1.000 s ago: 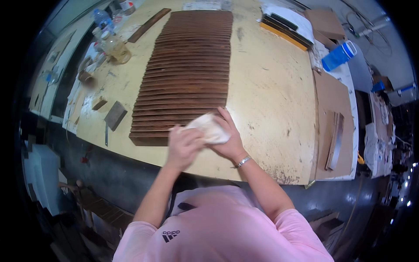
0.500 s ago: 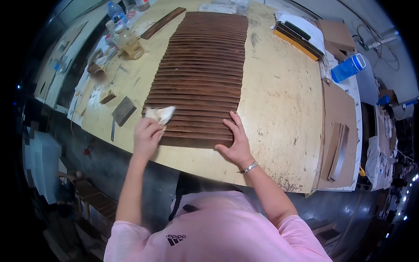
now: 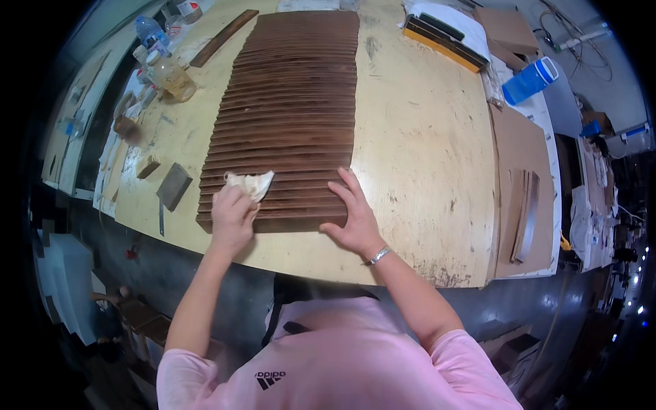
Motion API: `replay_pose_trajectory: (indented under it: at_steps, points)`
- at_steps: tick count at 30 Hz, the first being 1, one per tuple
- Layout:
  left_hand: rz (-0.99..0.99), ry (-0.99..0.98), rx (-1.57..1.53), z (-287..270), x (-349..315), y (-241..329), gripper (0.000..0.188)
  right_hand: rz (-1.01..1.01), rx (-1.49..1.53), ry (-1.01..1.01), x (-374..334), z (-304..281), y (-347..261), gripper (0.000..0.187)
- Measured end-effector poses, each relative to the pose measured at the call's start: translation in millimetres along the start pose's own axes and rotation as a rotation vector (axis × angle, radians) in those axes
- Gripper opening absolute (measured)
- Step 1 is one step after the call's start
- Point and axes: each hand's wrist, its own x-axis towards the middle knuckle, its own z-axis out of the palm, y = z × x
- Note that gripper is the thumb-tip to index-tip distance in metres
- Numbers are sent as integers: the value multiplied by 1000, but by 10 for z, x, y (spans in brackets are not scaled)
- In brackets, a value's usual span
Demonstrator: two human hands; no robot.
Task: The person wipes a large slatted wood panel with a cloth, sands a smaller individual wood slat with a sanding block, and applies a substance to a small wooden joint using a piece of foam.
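A long, dark brown wooden panel with wavy crosswise ridges (image 3: pixel 287 102) lies on the pale wooden table, its short end toward me. My left hand (image 3: pixel 234 212) is closed round a crumpled whitish cloth (image 3: pixel 254 183), which rests on the ridges near the panel's near left end. Fingers spread, my right hand (image 3: pixel 353 212) lies on the near right corner of the panel, with the thumb along its front edge. The left palm and part of the cloth under it are hidden from view.
Left of the panel lie a grey flat block (image 3: pixel 175 186), a small wooden block (image 3: pixel 147 167) and a jar of yellowish liquid (image 3: pixel 171 76). At the right are a blue bottle (image 3: pixel 525 82), a black-and-yellow case (image 3: pixel 445 42) and thin strips (image 3: pixel 525 217) on cardboard.
My left hand and the cloth have shifted right relative to the panel. The whole view has shifted a little, and my right hand stays at the panel's corner.
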Motion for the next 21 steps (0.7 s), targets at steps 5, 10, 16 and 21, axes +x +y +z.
replay_pose_trajectory:
  at_steps: [5, 10, 16, 21]
  points:
    - [128, -43, -165, 391, 281, 505, 14, -16, 11, -4, 3, 28, 11, 84]
    - [101, 2, -45, 29, 116, -22, 14, -3, -27, 7, -8, -41, 6, 85]
    - [122, 47, -170, 582, 347, 715, 16, -20, -14, 13, 0, 9, -23, 86]
    - [169, 31, -212, 468, 322, 585, 10, -6, -30, 13, -16, 5, 8, 85]
